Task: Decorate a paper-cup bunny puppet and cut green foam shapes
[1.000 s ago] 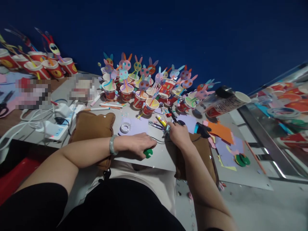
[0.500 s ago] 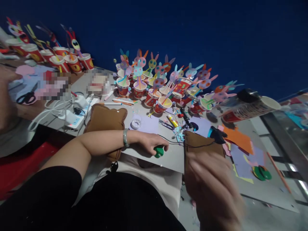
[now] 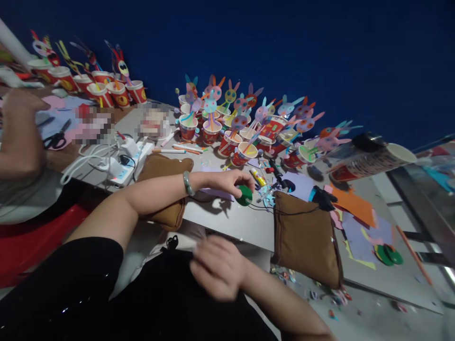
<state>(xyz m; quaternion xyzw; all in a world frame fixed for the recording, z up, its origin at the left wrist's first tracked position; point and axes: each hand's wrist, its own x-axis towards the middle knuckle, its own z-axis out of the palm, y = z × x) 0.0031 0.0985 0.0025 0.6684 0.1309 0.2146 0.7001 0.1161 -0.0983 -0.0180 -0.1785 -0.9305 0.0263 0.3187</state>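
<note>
My left hand [image 3: 232, 182], with a bracelet at the wrist, pinches a small green paper disc [image 3: 245, 195] between thumb and fingers. The disc is held just above the table, a small notch showing at its lower edge. Over my lap, below the table edge, is my right hand [image 3: 218, 267]; its fingers look curled but are smeared by motion, and I cannot see anything in them. A yellow glue stick [image 3: 258, 177] lies just right of my left hand. Brown cushions lie on both sides, one [image 3: 161, 174] under my left forearm and another [image 3: 305, 237] at the right.
Red paper cups [image 3: 240, 155] with paper rabbit heads crowd the table's back. A power strip [image 3: 131, 163] with white cables lies left, near scissors [image 3: 57, 137] and another person's arm [image 3: 19, 137]. More green discs [image 3: 388, 255] and an orange sheet [image 3: 351, 206] lie right.
My left hand has lifted the green disc from near the table's front edge, up and away from me. My right hand has swung left from over the right cushion to my lap.
</note>
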